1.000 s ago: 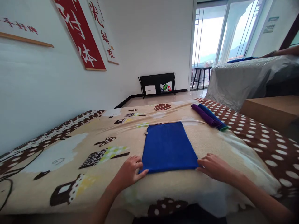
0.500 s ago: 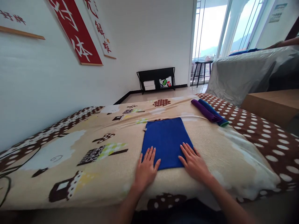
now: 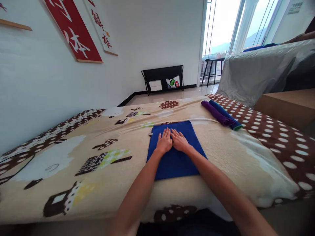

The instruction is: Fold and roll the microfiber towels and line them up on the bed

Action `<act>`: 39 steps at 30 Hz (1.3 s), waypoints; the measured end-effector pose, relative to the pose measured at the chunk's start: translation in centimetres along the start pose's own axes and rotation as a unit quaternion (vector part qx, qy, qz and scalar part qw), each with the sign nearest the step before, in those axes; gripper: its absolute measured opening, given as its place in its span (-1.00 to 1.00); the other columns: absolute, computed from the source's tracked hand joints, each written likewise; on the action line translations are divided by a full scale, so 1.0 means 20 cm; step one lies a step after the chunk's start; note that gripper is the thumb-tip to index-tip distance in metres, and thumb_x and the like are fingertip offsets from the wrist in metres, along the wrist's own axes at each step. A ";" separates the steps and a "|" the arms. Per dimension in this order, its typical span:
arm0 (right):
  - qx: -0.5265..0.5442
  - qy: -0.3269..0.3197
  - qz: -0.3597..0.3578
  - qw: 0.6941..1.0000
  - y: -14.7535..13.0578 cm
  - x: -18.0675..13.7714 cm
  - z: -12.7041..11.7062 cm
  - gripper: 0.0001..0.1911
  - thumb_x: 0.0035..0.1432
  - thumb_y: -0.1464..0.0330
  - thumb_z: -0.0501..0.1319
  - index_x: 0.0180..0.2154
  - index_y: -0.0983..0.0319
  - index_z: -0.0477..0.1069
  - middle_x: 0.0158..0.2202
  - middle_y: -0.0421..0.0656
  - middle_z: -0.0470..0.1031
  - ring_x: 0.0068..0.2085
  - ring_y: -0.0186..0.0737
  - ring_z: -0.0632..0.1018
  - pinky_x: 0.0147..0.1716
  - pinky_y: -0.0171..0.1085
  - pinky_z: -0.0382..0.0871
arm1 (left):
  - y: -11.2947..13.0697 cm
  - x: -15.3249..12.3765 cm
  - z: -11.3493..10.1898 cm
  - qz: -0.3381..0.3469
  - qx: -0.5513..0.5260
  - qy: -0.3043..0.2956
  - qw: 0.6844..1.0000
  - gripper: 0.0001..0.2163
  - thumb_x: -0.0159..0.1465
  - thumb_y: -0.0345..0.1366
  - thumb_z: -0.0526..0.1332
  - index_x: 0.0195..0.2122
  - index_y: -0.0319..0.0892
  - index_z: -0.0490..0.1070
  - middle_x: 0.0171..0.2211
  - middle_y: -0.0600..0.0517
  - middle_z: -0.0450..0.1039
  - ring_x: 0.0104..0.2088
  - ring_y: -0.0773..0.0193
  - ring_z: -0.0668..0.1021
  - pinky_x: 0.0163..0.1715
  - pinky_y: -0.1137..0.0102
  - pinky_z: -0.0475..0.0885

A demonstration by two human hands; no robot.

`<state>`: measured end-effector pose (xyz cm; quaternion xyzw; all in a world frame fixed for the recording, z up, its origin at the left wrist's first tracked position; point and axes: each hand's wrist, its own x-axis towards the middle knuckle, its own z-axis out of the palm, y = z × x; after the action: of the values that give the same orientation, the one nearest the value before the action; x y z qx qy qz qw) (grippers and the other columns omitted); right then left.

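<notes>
Landmark = blue cloth [image 3: 176, 167]. It lies flat on the patterned blanket [image 3: 118, 183], near the blanket's front edge. Four-sided, edges fairly straight. Small white tag [image 3: 151, 134] sticks out of its left side, toward the far left corner.

Left hand [image 3: 164, 142]: palm down on the cloth, left of its middle line, fingers straight and side by side, pointing away from the wearer. Not gripping.
Right hand [image 3: 180, 141]: also palm down on the cloth, just beside the left one, fingers extended and angled inward. Not gripping. The two hands meet or nearly meet; can't tell if they touch. Both forearms cross the cloth's near part.

Right of and beyond the cloth, well apart: purple roll [image 3: 216, 114], with a blue roll [image 3: 226, 113] with green edging alongside it, on its right.

Further right of the cloth: cardboard box [image 3: 290, 101]. Beyond that, furniture under plastic sheeting [image 3: 246, 75], with blue fabric [image 3: 261, 48] and another person's arm [image 3: 299, 38] on top.

Straight beyond the cloth, by the wall: black rack [image 3: 162, 72] holding a white box [image 3: 156, 86]. Stool [image 3: 213, 60] to the rack's right.
</notes>
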<state>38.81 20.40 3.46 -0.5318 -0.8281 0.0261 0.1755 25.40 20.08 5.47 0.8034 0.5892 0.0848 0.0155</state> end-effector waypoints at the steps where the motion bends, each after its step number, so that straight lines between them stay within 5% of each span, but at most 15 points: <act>1: 0.004 -0.006 -0.001 1.000 0.01 0.07 0.04 -0.47 0.37 0.28 0.04 0.31 0.25 0.12 0.37 0.01 0.04 0.36 -0.07 0.12 0.31 0.02 -0.01 | -0.01 0.09 0.04 -0.002 -0.003 0.003 1.000 -0.50 0.43 -0.26 -0.02 0.37 -0.20 -0.01 0.42 -0.13 -0.10 0.40 0.10 0.02 0.34 0.02 -0.03; 4: 0.009 -0.011 -0.005 1.000 0.08 0.24 0.12 -0.47 0.31 0.18 0.16 0.24 0.20 0.21 0.32 -0.01 0.13 0.28 0.03 0.24 0.25 0.17 0.08 | -0.05 0.30 0.11 0.002 -0.009 0.018 1.000 -0.49 0.38 -0.13 0.11 0.32 -0.12 0.11 0.39 -0.13 -0.02 0.35 -0.04 0.14 0.29 -0.12 0.03; 7: 0.008 -0.022 -0.008 1.000 0.20 0.36 0.13 -0.46 0.34 0.15 0.11 0.26 0.19 0.19 0.33 -0.03 0.13 0.30 -0.02 0.23 0.27 0.12 0.05 | -0.14 0.42 0.14 0.008 -0.007 0.011 1.000 -0.52 0.41 -0.10 0.03 0.32 -0.09 0.12 0.39 -0.07 0.03 0.35 0.08 0.16 0.30 0.01 0.07; 10: 0.000 -0.040 0.019 0.999 0.39 0.40 0.13 -0.43 0.40 0.09 -0.08 0.32 0.16 0.12 0.38 -0.08 0.06 0.37 -0.14 0.09 0.33 -0.03 -0.07 | -0.30 0.44 0.15 -0.018 0.003 0.000 1.000 -0.50 0.44 -0.04 -0.12 0.35 -0.05 0.07 0.39 0.02 0.02 0.38 0.22 0.09 0.33 0.15 0.02; 16: -0.023 -0.070 0.103 0.992 0.78 0.34 0.11 -0.26 0.38 -0.02 -0.27 0.39 0.28 -0.11 0.42 -0.07 -0.13 0.42 -0.16 -0.10 0.36 -0.02 -0.24 | -0.60 0.35 0.16 -0.140 0.034 0.005 0.990 -0.33 0.39 0.09 -0.26 0.38 -0.25 -0.04 0.41 -0.19 -0.10 0.40 0.04 0.01 0.33 -0.06 -0.11; 21: -0.041 -0.057 0.106 0.992 0.62 0.43 0.09 -0.34 0.39 0.11 -0.12 0.34 0.38 0.05 0.39 0.09 -0.04 0.40 -0.01 -0.03 0.34 0.09 -0.34 | -0.48 0.46 0.10 -0.135 0.053 0.000 0.989 -0.41 0.37 -0.07 -0.08 0.34 -0.29 0.08 0.39 -0.22 -0.02 0.40 -0.08 -0.04 0.30 -0.17 -0.32; 26: -0.032 -0.038 0.048 0.998 0.28 0.50 0.15 -0.41 0.38 0.12 -0.01 0.33 0.21 0.06 0.39 -0.05 0.02 0.37 -0.08 0.07 0.33 0.07 -0.19 | -0.24 0.54 0.14 -0.028 0.033 0.000 0.999 -0.48 0.39 -0.23 -0.12 0.38 -0.11 0.01 0.41 0.05 -0.07 0.40 0.31 0.01 0.36 0.24 -0.13; 28: -0.029 -0.048 0.045 0.997 0.30 0.46 0.16 -0.43 0.40 0.11 -0.07 0.34 0.17 0.06 0.38 -0.09 0.04 0.37 -0.14 0.09 0.33 0.01 -0.14 | -0.26 0.50 0.17 -0.026 0.027 -0.004 0.999 -0.50 0.41 -0.16 -0.15 0.37 -0.04 0.02 0.41 0.07 -0.04 0.39 0.32 0.04 0.35 0.22 -0.07; 34: -0.046 -0.061 0.136 0.988 0.66 0.26 0.02 -0.34 0.40 0.07 -0.24 0.37 0.28 -0.01 0.39 0.00 -0.01 0.40 -0.15 0.01 0.33 0.00 -0.16 | -0.58 0.35 0.10 -0.102 0.027 -0.006 0.994 -0.47 0.41 -0.09 -0.17 0.36 -0.15 0.04 0.39 -0.11 0.00 0.37 0.10 0.11 0.31 -0.07 -0.05; 36: -0.054 -0.054 0.150 0.986 0.66 0.26 -0.01 -0.35 0.39 0.11 -0.19 0.35 0.35 0.03 0.38 0.09 0.00 0.39 -0.07 0.03 0.33 0.07 -0.21 | -0.57 0.34 0.07 -0.110 0.032 0.000 0.993 -0.48 0.39 -0.17 -0.13 0.35 -0.19 0.07 0.37 -0.16 0.04 0.38 0.03 0.10 0.30 -0.15 -0.16; 39: -0.065 -0.019 0.143 0.987 0.47 0.30 0.04 -0.39 0.39 0.24 -0.17 0.34 0.44 0.02 0.39 0.15 -0.08 0.41 -0.02 -0.04 0.33 0.10 -0.32 | -0.39 0.38 0.08 -0.090 0.034 0.029 0.995 -0.46 0.36 -0.28 -0.11 0.37 -0.25 0.01 0.40 -0.17 -0.05 0.41 0.03 -0.03 0.32 -0.13 -0.32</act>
<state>44.58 29.91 2.19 -0.6546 -0.7465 0.0075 0.1193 20.54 29.80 3.90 0.7442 0.6620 0.0859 -0.0209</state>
